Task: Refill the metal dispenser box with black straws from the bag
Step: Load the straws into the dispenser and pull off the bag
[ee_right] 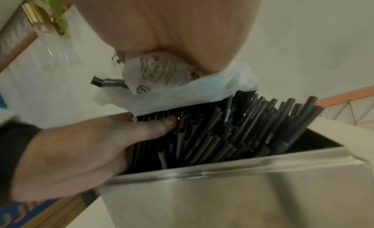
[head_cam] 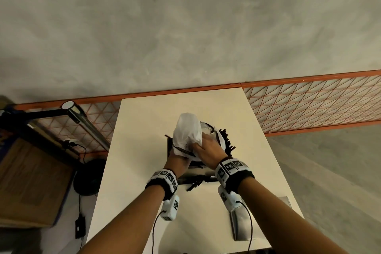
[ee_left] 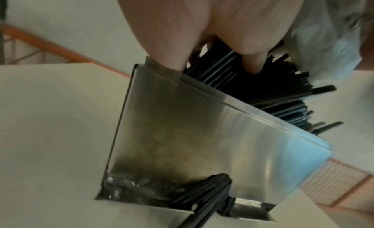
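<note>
The metal dispenser box (head_cam: 192, 175) stands in the middle of the white table (head_cam: 140, 150). A white bag (head_cam: 186, 128) is upended over its open top. My right hand (head_cam: 207, 147) grips the bag's crumpled lower part (ee_right: 161, 74). My left hand (head_cam: 179, 160) reaches into the box's left end, thumb and fingers (ee_left: 252, 66) curled round a bundle of black straws (ee_right: 242, 132). The straws lean to the right and stick out above the rim (head_cam: 226, 140). A few straws (ee_left: 210, 191) poke from the slot at the box's foot.
A flat metal piece (head_cam: 241, 222) lies on the table's near right. An orange wire-mesh rail (head_cam: 309, 105) runs behind the table. A lamp arm (head_cam: 82, 123) and a cardboard box (head_cam: 31, 181) are to the left. A glass vase with green leaves (ee_right: 46, 23) stands nearby.
</note>
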Demonstrator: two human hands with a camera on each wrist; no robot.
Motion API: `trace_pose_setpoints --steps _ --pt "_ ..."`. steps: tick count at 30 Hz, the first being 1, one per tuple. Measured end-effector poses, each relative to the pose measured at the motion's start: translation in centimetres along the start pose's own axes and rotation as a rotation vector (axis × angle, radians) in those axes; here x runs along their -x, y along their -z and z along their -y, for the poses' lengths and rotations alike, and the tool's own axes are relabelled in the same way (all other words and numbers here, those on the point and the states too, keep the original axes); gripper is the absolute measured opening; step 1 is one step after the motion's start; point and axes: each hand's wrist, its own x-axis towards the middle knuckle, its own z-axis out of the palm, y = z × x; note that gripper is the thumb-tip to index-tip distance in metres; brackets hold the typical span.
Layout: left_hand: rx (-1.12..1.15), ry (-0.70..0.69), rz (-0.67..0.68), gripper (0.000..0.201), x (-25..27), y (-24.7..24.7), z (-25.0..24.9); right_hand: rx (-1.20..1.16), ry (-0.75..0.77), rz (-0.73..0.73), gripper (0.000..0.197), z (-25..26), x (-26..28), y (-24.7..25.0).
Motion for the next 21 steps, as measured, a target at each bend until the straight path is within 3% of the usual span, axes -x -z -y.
trace_pose_setpoints --steps 5,8,12,17,21 --pt "0.19 -0.119 -0.026 0.053 -0.5 0.4 -0.6 -0.026 -0.043 -0.025 0.035 -0.3 -0.1 1.3" --pt "0.1 -0.154 -0.052 0.066 -0.3 0.1 0.9 -0.122 -0.09 -0.125 0.034 -0.5 0.2 3.1" --pt "0.05 -0.148 -0.052 0.079 0.1 -0.1 1.9 -0.181 -0.149 -0.222 0.027 -1.5 0.2 5.0" --pt "0.135 -0.125 -0.088 0.091 2.3 0.5 1.5 -0.353 -0.258 -0.403 0.036 -1.9 0.4 7.5" --pt "0.18 -0.143 -0.118 0.094 2.9 0.6 1.3 -0.493 -0.252 -0.497 0.038 -1.9 0.4 8.6"
